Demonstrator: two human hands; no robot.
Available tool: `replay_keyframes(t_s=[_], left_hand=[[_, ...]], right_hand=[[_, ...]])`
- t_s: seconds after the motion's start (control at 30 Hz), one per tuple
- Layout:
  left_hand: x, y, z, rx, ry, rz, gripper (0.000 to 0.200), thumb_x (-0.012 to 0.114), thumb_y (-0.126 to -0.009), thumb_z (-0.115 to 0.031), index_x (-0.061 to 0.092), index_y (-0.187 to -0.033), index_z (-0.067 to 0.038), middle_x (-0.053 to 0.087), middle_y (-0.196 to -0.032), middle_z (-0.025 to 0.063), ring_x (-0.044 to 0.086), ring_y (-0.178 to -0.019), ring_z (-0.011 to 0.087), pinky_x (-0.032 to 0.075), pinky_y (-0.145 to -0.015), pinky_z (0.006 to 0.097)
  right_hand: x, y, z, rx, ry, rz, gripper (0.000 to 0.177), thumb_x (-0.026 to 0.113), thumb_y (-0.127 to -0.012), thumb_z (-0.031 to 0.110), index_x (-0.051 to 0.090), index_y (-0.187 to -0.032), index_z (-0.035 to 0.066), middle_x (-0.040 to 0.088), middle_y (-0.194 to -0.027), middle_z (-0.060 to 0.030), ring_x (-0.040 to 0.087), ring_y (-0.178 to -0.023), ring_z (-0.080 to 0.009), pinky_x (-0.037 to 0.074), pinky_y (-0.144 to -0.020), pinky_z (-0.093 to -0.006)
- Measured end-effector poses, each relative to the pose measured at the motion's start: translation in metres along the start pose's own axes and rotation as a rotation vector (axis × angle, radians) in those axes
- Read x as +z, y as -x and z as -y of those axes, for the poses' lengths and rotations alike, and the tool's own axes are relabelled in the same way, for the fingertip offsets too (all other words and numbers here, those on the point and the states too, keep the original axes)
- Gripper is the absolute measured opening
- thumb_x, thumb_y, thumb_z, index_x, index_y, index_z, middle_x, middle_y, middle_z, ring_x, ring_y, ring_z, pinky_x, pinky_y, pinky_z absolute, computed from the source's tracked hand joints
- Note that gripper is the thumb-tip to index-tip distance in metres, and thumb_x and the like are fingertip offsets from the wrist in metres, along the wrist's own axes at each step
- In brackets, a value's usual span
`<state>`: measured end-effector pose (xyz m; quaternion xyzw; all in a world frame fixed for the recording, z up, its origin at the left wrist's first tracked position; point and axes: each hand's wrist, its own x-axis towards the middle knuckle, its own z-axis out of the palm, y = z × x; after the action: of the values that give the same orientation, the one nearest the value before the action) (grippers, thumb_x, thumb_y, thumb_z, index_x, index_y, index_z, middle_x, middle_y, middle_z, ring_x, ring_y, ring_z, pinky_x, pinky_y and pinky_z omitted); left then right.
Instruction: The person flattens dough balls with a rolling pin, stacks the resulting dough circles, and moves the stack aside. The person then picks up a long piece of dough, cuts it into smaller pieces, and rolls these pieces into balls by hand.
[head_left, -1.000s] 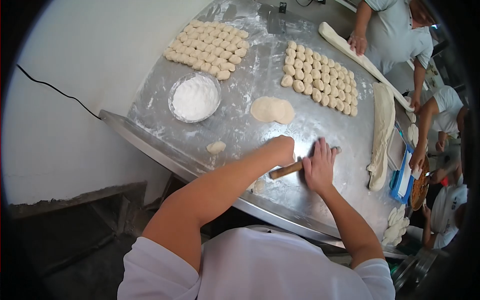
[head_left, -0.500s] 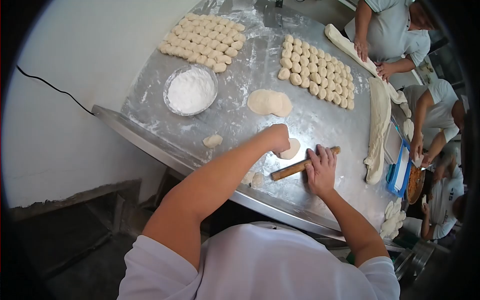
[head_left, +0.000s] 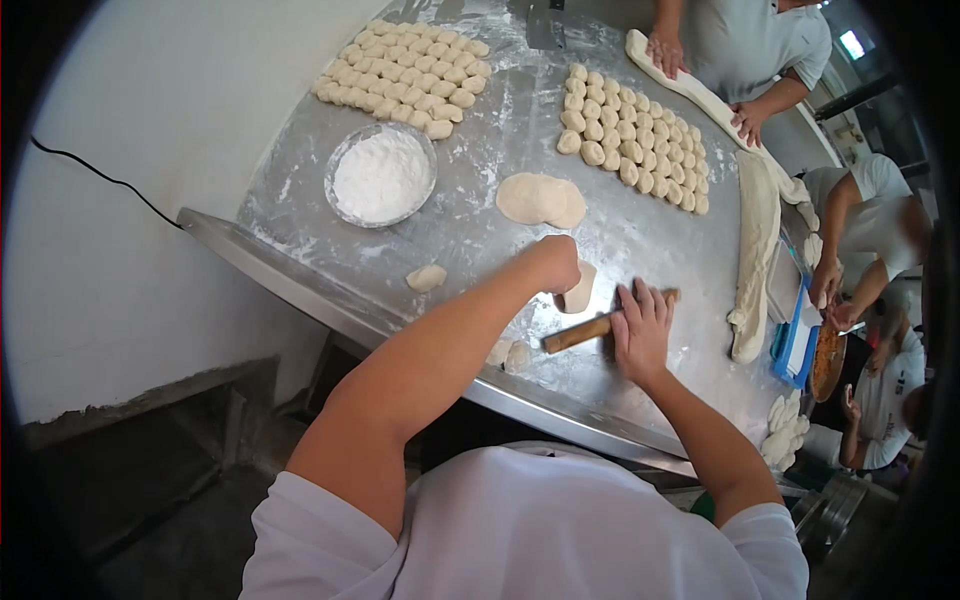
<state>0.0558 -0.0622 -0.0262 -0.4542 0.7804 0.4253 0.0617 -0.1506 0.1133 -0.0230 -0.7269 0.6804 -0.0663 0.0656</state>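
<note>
My left hand (head_left: 555,264) is closed at the upper left edge of a small flat dough disc (head_left: 578,288), pinching it. My right hand (head_left: 643,328) lies with spread fingers over a wooden rolling pin (head_left: 580,333), which slants up to the right just below the disc. Beyond my left hand, overlapping flat dough rounds (head_left: 540,200) lie on the steel table (head_left: 465,210). A small dough lump (head_left: 426,278) is left of my left forearm, and pale lumps (head_left: 516,356) sit near the table's front edge.
A bowl of flour (head_left: 380,178) stands at the left. Rows of dough pieces (head_left: 405,75) and another group (head_left: 637,140) lie farther back. Long dough strips (head_left: 757,255) run along the right side. Co-workers stand at the right, near a blue tray (head_left: 796,340) and an orange filling (head_left: 826,362).
The small disc looks turned and longer beside my left hand. A co-worker's hands have shifted left along the long dough at the top right.
</note>
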Motion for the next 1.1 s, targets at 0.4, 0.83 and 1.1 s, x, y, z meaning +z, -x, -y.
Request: replay_keyframes(t_s=[0.4,0.83,1.1], left_hand=[[-0.013,0.008,-0.008,-0.061,0.037,-0.135,0.034,0.075,-0.091,-0.029,0.079,-0.108,0.000,0.076,-0.114,0.0235,0.074,-0.107,0.0383,0.059,-0.092,0.0471],[-0.019,0.015,-0.008,-0.039,-0.028,-0.096,0.034,0.077,-0.094,-0.031,0.080,-0.107,0.000,0.076,-0.114,0.0220,0.074,-0.108,0.0365,0.058,-0.092,0.0465],[-0.016,0.003,0.005,0.107,-0.118,0.070,0.031,0.077,-0.091,-0.031,0.081,-0.102,-0.002,0.076,-0.106,0.0235,0.074,-0.099,0.0388,0.058,-0.088,0.0469]], right_hand=[[0.015,-0.081,0.023,0.204,-0.080,-0.151,0.058,0.052,-0.105,0.038,0.051,-0.151,0.003,0.048,-0.158,-0.0215,0.043,-0.144,-0.0432,0.025,-0.122,-0.0606],[0.011,-0.137,0.026,0.337,-0.172,-0.209,0.056,0.052,-0.106,0.039,0.053,-0.148,0.001,0.055,-0.152,-0.0213,0.051,-0.134,-0.0438,0.036,-0.116,-0.0536],[0.004,-0.015,0.005,0.072,0.023,-0.005,0.059,0.050,-0.106,0.038,0.047,-0.157,0.008,0.042,-0.160,-0.0259,0.038,-0.146,-0.0472,0.018,-0.124,-0.0651]])
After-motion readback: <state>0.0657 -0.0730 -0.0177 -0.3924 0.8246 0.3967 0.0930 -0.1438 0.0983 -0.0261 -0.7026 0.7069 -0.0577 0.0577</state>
